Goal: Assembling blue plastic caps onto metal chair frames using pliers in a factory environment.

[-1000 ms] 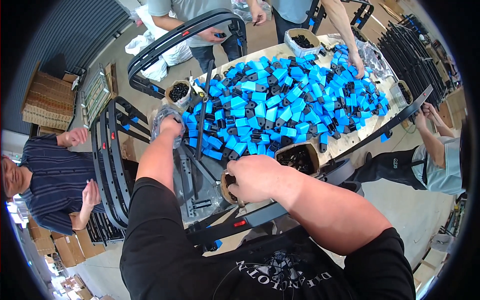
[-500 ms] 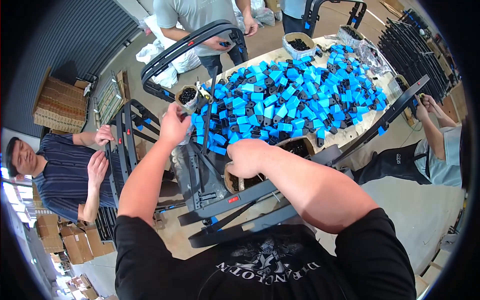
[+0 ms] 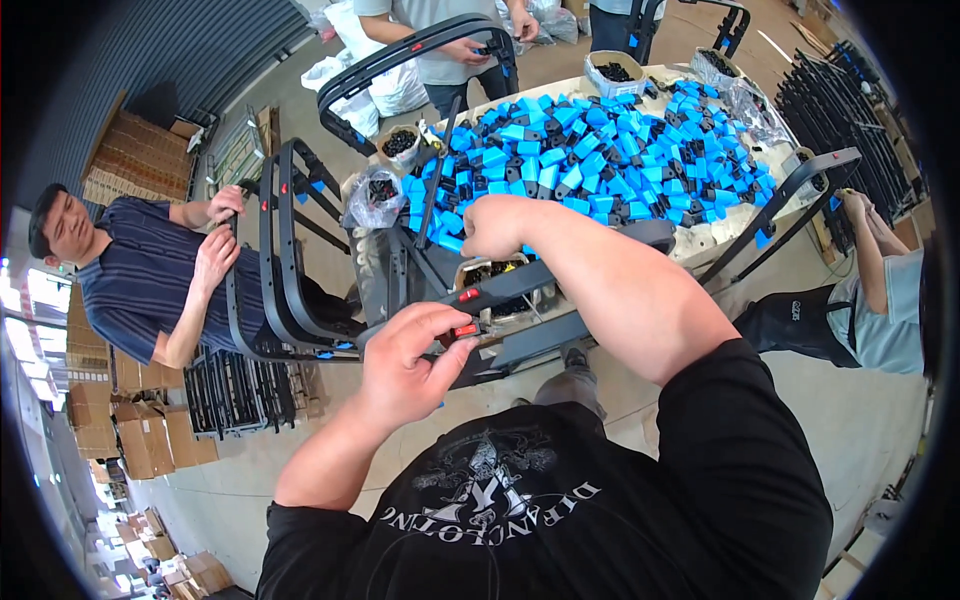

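Pinching a small red clip [image 3: 466, 329] between thumb and fingers, the left hand [image 3: 405, 365] holds it against the black frame [image 3: 520, 285] at picture centre. At 12 o'clock, the right hand [image 3: 497, 225] is curled shut over the frame's upper bar; contents not visible. Beyond, at 1 o'clock, blue parts [image 3: 600, 150] cover the table [image 3: 700, 245].

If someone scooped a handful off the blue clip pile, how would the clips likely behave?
The blue clips look like small hard plastic pieces, so probably stiff and light. Heaped loosely on the table, they would likely slide and spill. Their blocky shapes suggest they would not roll far.
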The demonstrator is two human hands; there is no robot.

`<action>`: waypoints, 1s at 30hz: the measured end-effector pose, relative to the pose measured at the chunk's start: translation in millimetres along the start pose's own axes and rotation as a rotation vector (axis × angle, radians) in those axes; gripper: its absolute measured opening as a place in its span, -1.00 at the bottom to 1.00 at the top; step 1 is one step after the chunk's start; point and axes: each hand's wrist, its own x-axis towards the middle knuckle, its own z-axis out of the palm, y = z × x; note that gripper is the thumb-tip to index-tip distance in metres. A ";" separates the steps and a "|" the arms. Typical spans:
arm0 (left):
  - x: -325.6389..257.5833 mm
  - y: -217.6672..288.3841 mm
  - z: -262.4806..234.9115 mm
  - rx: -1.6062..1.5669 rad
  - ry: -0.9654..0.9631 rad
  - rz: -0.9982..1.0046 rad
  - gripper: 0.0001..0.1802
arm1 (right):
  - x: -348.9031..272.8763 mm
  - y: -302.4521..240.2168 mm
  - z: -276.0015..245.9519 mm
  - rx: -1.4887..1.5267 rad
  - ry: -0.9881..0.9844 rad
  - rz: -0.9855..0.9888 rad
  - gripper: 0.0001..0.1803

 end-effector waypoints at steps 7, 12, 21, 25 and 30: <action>-16.0 6.5 3.0 0.104 -0.148 0.031 -0.63 | -4.9 4.9 2.6 0.026 0.007 -0.028 -0.54; -22.8 28.0 3.4 -0.180 -0.218 -0.388 -0.67 | -7.4 2.5 1.0 0.004 -0.006 -0.016 -0.53; -28.3 11.7 24.0 0.249 -0.180 -0.100 -0.76 | -2.4 6.6 2.8 -0.018 -0.006 -0.037 -0.51; -27.0 9.9 27.7 0.248 -0.180 -0.072 -0.77 | -2.8 6.2 2.7 -0.013 0.004 -0.031 -0.52; -20.7 18.2 23.2 0.327 -0.187 -0.051 -0.75 | -5.5 6.1 2.3 -0.012 0.009 -0.037 -0.51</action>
